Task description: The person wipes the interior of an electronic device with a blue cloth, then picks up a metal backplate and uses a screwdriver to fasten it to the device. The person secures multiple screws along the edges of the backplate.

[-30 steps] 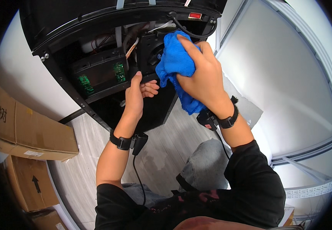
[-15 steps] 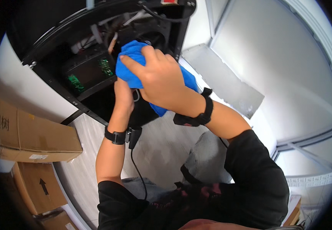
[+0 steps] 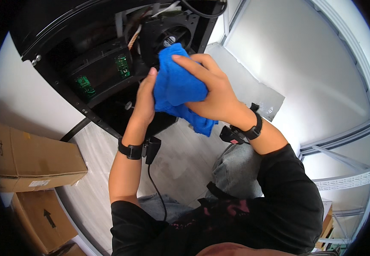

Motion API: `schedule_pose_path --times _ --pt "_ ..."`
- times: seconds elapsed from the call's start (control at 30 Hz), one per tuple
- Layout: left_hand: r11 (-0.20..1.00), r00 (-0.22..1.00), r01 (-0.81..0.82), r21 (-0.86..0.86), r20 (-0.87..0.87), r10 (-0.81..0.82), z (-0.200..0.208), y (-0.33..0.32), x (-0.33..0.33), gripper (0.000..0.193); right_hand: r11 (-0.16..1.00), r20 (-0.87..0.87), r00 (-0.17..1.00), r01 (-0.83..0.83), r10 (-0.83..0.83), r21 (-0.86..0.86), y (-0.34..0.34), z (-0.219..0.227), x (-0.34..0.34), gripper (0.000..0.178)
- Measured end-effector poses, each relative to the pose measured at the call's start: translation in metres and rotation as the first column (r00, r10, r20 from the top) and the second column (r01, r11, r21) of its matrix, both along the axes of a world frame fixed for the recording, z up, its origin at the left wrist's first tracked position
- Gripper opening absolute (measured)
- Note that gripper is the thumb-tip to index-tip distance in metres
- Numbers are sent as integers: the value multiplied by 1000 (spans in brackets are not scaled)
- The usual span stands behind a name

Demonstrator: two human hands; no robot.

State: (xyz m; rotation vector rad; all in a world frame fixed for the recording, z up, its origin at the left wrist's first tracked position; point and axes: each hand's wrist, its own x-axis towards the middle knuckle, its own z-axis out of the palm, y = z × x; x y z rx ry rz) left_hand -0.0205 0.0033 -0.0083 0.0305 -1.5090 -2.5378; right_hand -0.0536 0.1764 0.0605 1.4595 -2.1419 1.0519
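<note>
A soft, creased blue cloth is being clasped in the right hand, one finger being laid across its face and some of the grip being covered by folds. Along the cloth's other side, the left hand is being held with its thumb raised; its fingers are being hidden, so whether they are pinching cannot be told. The cloth is being held before an open black cabinet, and the lower part of a round fan is being covered. Two green circuit boards are being seen; wires behind are being lost in shadow. The cabinet's top is being cut off by the view's edge. Farther out, ribbed cardboard cartons are being cropped at left.
</note>
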Motion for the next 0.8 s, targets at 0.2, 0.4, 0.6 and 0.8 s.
schedule_pose_path --times 0.2,0.4,0.6,0.8 --pt "904 888 399 -154 -179 -423 -23 -6 -1 80 984 99 981 161 -167 73 2 -8 1 85" --pt "848 848 492 -196 -112 -518 -47 13 8 83 936 310 887 297 -343 187 20 -31 20 80" --pt "935 944 326 -142 -6 -330 -52 29 11 65 956 319 930 94 -183 277 23 -41 5 83" --pt "958 962 202 -203 226 -155 -15 36 27 52 900 638 763 -199 -105 387 40 19 -17 96"
